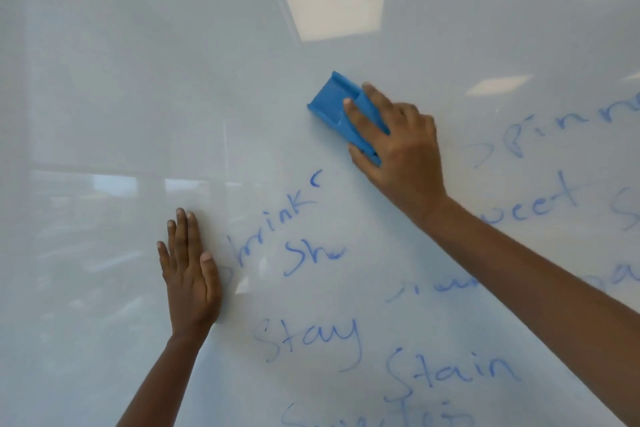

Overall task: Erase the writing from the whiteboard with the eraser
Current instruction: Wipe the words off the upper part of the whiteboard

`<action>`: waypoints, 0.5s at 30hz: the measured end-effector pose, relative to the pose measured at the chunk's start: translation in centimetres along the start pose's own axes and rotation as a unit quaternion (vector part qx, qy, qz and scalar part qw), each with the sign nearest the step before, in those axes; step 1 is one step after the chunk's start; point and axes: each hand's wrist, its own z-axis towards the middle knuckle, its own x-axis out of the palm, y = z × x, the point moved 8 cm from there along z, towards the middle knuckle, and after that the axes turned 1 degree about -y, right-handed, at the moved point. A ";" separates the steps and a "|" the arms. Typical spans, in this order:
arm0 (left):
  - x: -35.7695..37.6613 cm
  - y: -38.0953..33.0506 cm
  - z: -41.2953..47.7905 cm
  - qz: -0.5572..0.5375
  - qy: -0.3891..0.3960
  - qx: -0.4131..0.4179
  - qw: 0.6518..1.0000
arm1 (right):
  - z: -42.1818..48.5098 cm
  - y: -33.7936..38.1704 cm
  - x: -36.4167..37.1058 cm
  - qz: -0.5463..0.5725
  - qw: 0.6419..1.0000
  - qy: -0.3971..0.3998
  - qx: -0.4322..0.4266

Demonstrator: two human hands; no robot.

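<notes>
- Left hand point(190, 274): flat, fingers straight, palm pressed on whiteboard point(138, 80), bracing; holds nothing.
- Writing point(304, 340): thin blue marker words, some half-smeared, across lower and right board; many unwiped.
- Right hand point(398, 146): fingers curled over eraser point(332, 100), pressing it to board above words.
- Eraser: blue plastic block, angular, grooved back.
- Step: mid-wipe, early stage by judgement.
- Next move: likely strokes down through words, firm even pressure.
- Whiteboard: glossy, smooth, pale; ceiling-light reflection point(336, 2) at top.
</notes>
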 end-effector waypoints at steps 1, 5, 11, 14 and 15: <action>-0.1 0.3 -0.3 -0.002 -0.004 -0.006 1.000 | -0.9 1.5 0.4 0.001 1.000 0.003 -0.024; -0.1 1.2 -1.8 0.009 -0.002 -0.008 1.000 | -10.7 9.1 2.1 0.049 0.968 0.089 -0.231; 0.2 1.7 -2.9 0.018 -0.004 -0.012 1.000 | -14.2 10.1 1.7 0.081 0.919 0.120 -0.367; 0.2 2.2 -3.2 0.016 -0.022 -0.031 0.999 | -6.1 6.6 1.1 0.020 0.964 0.044 -0.263; 0.1 2.5 -3.3 0.014 -0.032 -0.046 0.998 | -3.6 5.1 0.9 0.009 0.979 0.026 -0.200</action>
